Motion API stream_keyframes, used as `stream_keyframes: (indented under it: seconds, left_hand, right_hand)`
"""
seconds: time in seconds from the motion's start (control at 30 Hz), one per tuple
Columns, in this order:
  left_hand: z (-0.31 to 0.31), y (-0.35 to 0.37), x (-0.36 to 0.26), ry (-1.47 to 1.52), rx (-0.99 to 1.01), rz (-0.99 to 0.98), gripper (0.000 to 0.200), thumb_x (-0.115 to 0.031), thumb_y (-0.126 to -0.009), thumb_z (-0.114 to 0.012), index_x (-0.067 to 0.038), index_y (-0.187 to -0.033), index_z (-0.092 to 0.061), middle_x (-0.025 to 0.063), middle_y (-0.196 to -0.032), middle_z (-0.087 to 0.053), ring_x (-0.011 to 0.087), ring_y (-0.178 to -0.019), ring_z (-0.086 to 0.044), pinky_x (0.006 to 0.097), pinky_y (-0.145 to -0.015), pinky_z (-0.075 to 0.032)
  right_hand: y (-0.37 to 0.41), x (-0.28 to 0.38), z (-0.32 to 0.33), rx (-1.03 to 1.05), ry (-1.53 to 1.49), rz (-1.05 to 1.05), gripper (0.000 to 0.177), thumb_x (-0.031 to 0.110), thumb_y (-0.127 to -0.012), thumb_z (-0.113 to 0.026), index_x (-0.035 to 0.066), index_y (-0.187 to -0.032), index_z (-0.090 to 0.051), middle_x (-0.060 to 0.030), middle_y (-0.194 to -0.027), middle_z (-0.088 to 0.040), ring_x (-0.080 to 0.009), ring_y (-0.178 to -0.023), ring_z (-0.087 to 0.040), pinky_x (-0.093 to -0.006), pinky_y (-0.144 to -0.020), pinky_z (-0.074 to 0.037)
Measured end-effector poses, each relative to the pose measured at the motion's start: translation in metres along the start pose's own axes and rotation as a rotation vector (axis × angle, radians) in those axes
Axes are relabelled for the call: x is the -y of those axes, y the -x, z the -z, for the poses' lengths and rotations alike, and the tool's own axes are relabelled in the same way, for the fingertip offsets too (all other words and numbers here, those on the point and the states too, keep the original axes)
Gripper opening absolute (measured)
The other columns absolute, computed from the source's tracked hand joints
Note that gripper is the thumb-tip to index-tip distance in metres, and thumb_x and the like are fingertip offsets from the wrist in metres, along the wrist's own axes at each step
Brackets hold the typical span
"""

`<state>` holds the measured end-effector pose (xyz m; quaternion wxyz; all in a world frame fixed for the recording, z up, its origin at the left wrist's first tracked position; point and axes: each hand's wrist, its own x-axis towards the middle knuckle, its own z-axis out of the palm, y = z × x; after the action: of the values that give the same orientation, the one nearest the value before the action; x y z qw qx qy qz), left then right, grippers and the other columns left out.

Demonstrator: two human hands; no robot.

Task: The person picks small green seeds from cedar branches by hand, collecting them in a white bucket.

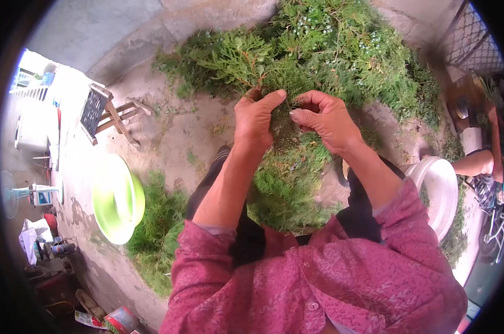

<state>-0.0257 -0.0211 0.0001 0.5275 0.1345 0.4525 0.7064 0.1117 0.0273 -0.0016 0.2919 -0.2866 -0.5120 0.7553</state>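
My left hand is closed around the stem of a leafy evergreen branch, whose flat, scaly sprays point away from me. Close beside it, my right hand has thumb and fingers pinched together at a small green sprig; the fingers partly hide it. Beyond both hands lies a big heap of cut evergreen branches, with small pale cones among the leaves. More loose sprigs are on the ground between my legs, beneath my hands.
A lime-green basin stands at left beside another evergreen pile. Farther left is a small wooden stool with a woven seat. On my right stands a white bucket, with another person's arm just beyond it.
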Motion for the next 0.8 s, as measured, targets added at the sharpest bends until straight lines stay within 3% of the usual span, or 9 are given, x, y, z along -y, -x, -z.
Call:
stream_keyframes:
  seconds: [0.07, 0.2, 0.3, 0.37, 0.5, 0.6, 0.67, 0.8]
  left_hand:
    - [0.001, -0.002, 0.002, 0.015, -0.051, -0.028, 0.022, -0.005, -0.073, -0.065, -0.004, -0.092, -0.054, 0.0036, -0.078, -0.058, 0.0145, -0.061, -0.056, 0.0276, -0.051, -0.047]
    - [0.006, -0.004, 0.003, 0.058, -0.005, 0.030, 0.020, -0.013, -0.075, -0.066, -0.006, -0.090, -0.055, 0.0020, -0.078, -0.057, 0.0134, -0.061, -0.054, 0.0248, -0.051, -0.044]
    - [0.005, 0.003, 0.012, 0.048, 0.053, 0.122, 0.021, -0.013, -0.077, -0.064, -0.002, -0.093, -0.055, 0.0040, -0.080, -0.059, 0.0137, -0.067, -0.056, 0.0257, -0.056, -0.046]
    - [0.000, 0.010, 0.016, 0.106, 0.239, 0.260, 0.022, -0.016, -0.077, -0.064, -0.002, -0.092, -0.055, 0.0043, -0.080, -0.058, 0.0139, -0.072, -0.056, 0.0270, -0.061, -0.046]
    - [0.008, 0.003, 0.021, 0.157, 0.247, 0.332, 0.024, -0.015, -0.078, -0.063, -0.001, -0.094, -0.054, 0.0059, -0.085, -0.057, 0.0147, -0.077, -0.055, 0.0290, -0.063, -0.046]
    - [0.010, 0.003, 0.023, 0.162, 0.154, 0.325, 0.028, -0.010, -0.077, -0.063, 0.001, -0.100, -0.050, 0.0080, -0.090, -0.056, 0.0161, -0.083, -0.055, 0.0304, -0.065, -0.047]
    - [0.001, 0.010, 0.017, 0.058, -0.024, 0.199, 0.036, -0.004, -0.075, -0.064, 0.002, -0.105, -0.045, 0.0098, -0.095, -0.055, 0.0171, -0.084, -0.054, 0.0311, -0.066, -0.048]
    - [0.005, 0.010, 0.015, 0.037, -0.023, 0.162, 0.040, 0.001, -0.073, -0.064, 0.002, -0.107, -0.042, 0.0104, -0.094, -0.055, 0.0178, -0.083, -0.055, 0.0304, -0.067, -0.049]
  right_hand:
    - [0.002, 0.003, 0.001, 0.001, 0.001, 0.006, 0.022, 0.008, -0.073, -0.068, 0.001, -0.090, -0.057, -0.0022, -0.073, -0.057, -0.0076, -0.063, -0.052, -0.0209, -0.055, -0.044]
    - [0.002, 0.004, 0.008, 0.026, -0.005, -0.008, 0.021, 0.009, -0.073, -0.068, 0.004, -0.091, -0.057, 0.0002, -0.078, -0.058, -0.0067, -0.066, -0.053, -0.0204, -0.058, -0.043]
    - [-0.002, 0.001, 0.010, -0.005, 0.063, 0.093, 0.019, 0.006, -0.073, -0.066, 0.000, -0.088, -0.057, -0.0019, -0.073, -0.057, -0.0071, -0.063, -0.052, -0.0215, -0.056, -0.044]
    - [-0.002, 0.001, 0.011, -0.003, 0.085, 0.087, 0.018, 0.005, -0.073, -0.066, 0.000, -0.088, -0.058, -0.0019, -0.073, -0.057, -0.0069, -0.063, -0.052, -0.0216, -0.056, -0.044]
    - [-0.003, 0.000, 0.011, -0.023, 0.193, 0.084, 0.017, 0.005, -0.072, -0.066, 0.001, -0.086, -0.058, -0.0014, -0.072, -0.058, -0.0066, -0.064, -0.051, -0.0217, -0.058, -0.044]
    - [-0.005, -0.006, 0.012, -0.017, 0.389, 0.123, 0.018, 0.004, -0.073, -0.066, 0.002, -0.089, -0.057, 0.0006, -0.079, -0.058, -0.0050, -0.071, -0.052, -0.0196, -0.062, -0.045]
    - [-0.004, -0.006, 0.010, -0.017, 0.436, 0.142, 0.017, 0.003, -0.073, -0.066, 0.002, -0.088, -0.056, 0.0009, -0.079, -0.058, -0.0049, -0.072, -0.053, -0.0197, -0.063, -0.045]
    - [-0.004, -0.003, 0.011, -0.031, 0.386, 0.147, 0.018, 0.006, -0.070, -0.067, 0.001, -0.084, -0.058, -0.0008, -0.071, -0.058, -0.0063, -0.064, -0.052, -0.0219, -0.059, -0.045]
